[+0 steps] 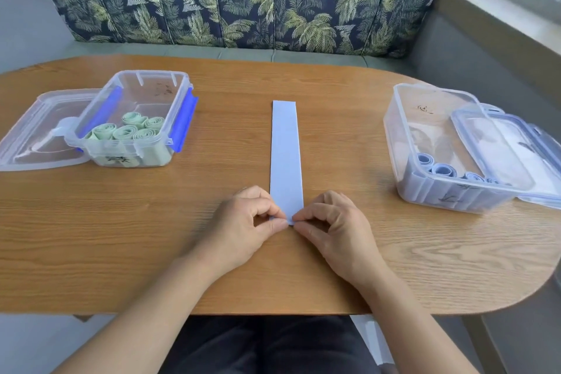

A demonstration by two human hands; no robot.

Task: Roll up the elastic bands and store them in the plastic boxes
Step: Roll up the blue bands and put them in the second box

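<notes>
A light blue elastic band [286, 155] lies flat along the centre of the wooden tabletop [349, 136], running straight from the near edge toward the far edge. Its near end sits between the two hands.

The left hand [243, 225] pinches the left corner of the band's near end between thumb and forefinger; the remaining fingers are curled. The right hand [332, 228] pinches the right corner of the same end in the same manner. Both forearms extend over the near edge of the tabletop.

Near the left edge stands an open clear plastic box with blue clips [179, 118]. It contains several rolled green bands [133, 130], standing on end. Its lid [33, 136] lies flat on the tabletop, touching the box on its left side.

Near the right edge stands a second clear plastic box [403, 143]. Rolled blue bands [441, 170] lie against its near wall. Its lid [516, 146] rests tilted across the box's right rim.
</notes>
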